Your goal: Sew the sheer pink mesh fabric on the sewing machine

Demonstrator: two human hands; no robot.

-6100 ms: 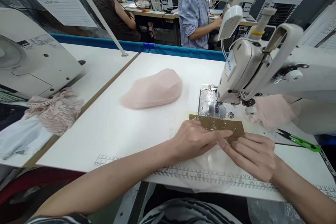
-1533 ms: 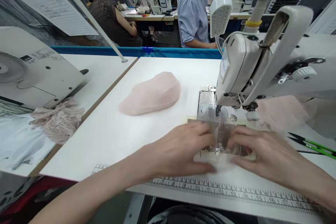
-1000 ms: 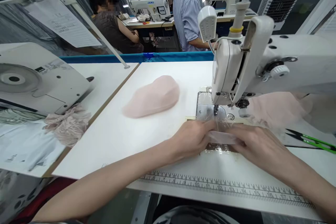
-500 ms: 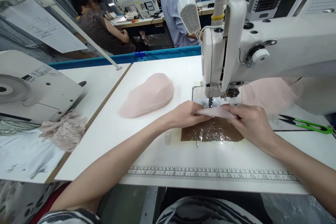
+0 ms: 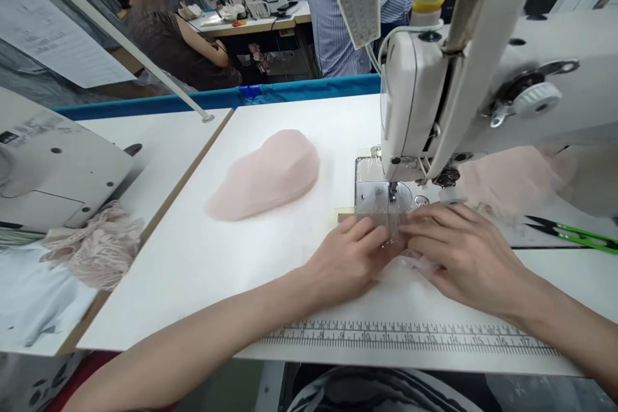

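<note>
A small piece of sheer cloth (image 5: 414, 265), pale and nearly see-through, lies on the tabletop (image 5: 193, 257) just in front of the needle plate (image 5: 371, 192) of the sewing machine (image 5: 420, 96), with its far edge close to the presser foot (image 5: 392, 196). The right hand (image 5: 466, 256) lies flat on it, fingers stretched out and slightly spread, pressing it down. The left hand (image 5: 348, 262) rests beside it with its fingers bent and their tips on the near left edge of the cloth; whether its thumb pinches the cloth from below cannot be told. The cloth looks very light, limp and thin. It puckers where the hands meet, so it will likely slide, wrinkle or stretch under any uneven pull, and it could snag. By that judgement it is best held flat under the fingertips on both sides of the seam line, close to the foot, or taken by an edge between thumb and forefinger, not gripped in the middle. A pink mound of cloth (image 5: 265, 174) sits well apart to the left, green snips (image 5: 574, 235) lie to the right, and a printed ruler (image 5: 410, 336) runs along the near edge.
</note>
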